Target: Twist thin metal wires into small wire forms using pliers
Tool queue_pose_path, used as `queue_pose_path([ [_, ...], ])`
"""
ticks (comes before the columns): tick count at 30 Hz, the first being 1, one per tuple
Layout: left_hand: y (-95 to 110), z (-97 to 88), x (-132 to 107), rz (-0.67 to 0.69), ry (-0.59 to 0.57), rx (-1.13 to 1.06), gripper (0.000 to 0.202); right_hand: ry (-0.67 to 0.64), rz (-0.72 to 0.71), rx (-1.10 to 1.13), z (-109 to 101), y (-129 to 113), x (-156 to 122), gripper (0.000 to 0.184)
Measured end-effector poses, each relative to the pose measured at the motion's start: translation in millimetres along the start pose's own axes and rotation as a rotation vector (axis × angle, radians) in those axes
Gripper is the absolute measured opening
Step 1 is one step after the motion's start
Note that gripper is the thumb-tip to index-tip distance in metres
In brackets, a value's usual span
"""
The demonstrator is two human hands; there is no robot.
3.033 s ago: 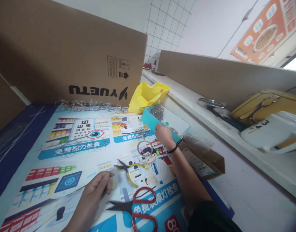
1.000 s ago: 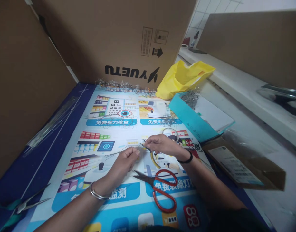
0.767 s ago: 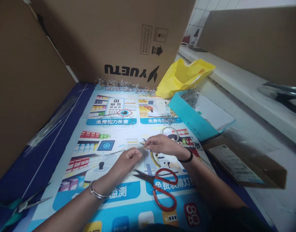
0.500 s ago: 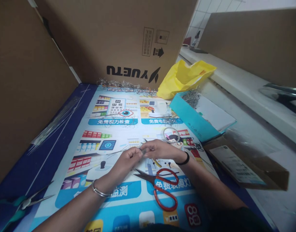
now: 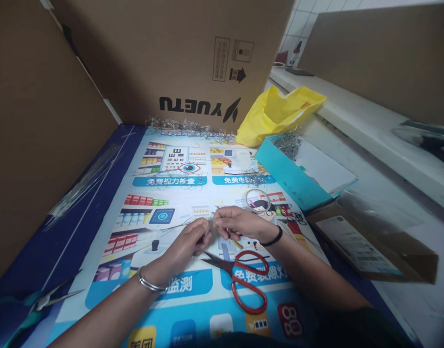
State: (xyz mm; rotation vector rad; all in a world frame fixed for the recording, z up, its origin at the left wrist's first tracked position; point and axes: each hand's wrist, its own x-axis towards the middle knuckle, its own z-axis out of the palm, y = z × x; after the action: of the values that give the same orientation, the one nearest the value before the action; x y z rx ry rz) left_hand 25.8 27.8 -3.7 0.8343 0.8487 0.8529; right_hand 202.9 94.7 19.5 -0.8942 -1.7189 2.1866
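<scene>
My left hand [image 5: 187, 244] is closed, thumb against the curled index finger; whatever sits in the pinch is too small to name. Just right of it, my right hand [image 5: 241, 223] has its fingertips drawn together near the left thumb, and their contents do not show clearly. A narrow gap separates the two hands. Several thin dark wires [image 5: 176, 224] lie on the printed sheet by the left hand. Below the hands rest scissors with red handles [image 5: 229, 266], blades pointing left. A yellow-handled tool [image 5: 237, 244] is partly hidden beneath the right hand.
Green-handled pliers [image 5: 40, 303] lie lower left. A clear ring-shaped coil [image 5: 248, 205] sits beyond the right hand. At right are a teal box [image 5: 294, 176] with tangled wire, a yellow bag [image 5: 258, 126] and a brown package [image 5: 421, 263]. Cardboard panels [image 5: 142, 58] wall the back and left.
My hands were touching at the fingertips and have come slightly apart. The left hand has turned a little, with its fingers curled lower. The scissors lie as before.
</scene>
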Motion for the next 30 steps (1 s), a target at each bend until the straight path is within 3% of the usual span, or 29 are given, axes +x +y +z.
queue_pose_path([
  [3,-1,1.7,-1,-0.029,0.040,0.088,0.031,0.094,0.004,-0.135,-1,-5,-3,0.023],
  [6,-3,5.3,-3,-0.014,0.029,0.157,0.032,0.144,-0.071,-0.407,-2,-10,-7,0.021],
  [9,-6,7.2,-4,0.030,0.036,0.219,0.032,0.124,-0.176,-0.663,-2,-8,-7,0.022],
  [14,-8,4.1,-1,0.047,0.025,0.247,0.029,0.143,-0.230,-0.940,1,-1,-6,0.027],
  [18,4,0.1,-4,0.024,-0.063,0.314,0.027,0.032,-0.267,-1.104,1,-10,-13,0.029],
  [21,14,-2.7,-7,-0.009,-0.161,0.370,0.028,-0.084,-0.263,-1.108,0,-17,-18,0.030],
  [24,17,-5.4,-7,-0.067,-0.211,0.244,0.028,-0.144,-0.262,-0.996,-4,-17,-19,0.030],
  [26,15,-7.6,-5,-0.099,-0.143,0.032,0.028,-0.076,-0.266,-0.895,-6,-15,-18,0.031],
  [30,12,-12.2,0,-0.090,0.009,-0.394,0.036,0.213,-0.156,-0.638,-2,-13,-13,0.034],
])
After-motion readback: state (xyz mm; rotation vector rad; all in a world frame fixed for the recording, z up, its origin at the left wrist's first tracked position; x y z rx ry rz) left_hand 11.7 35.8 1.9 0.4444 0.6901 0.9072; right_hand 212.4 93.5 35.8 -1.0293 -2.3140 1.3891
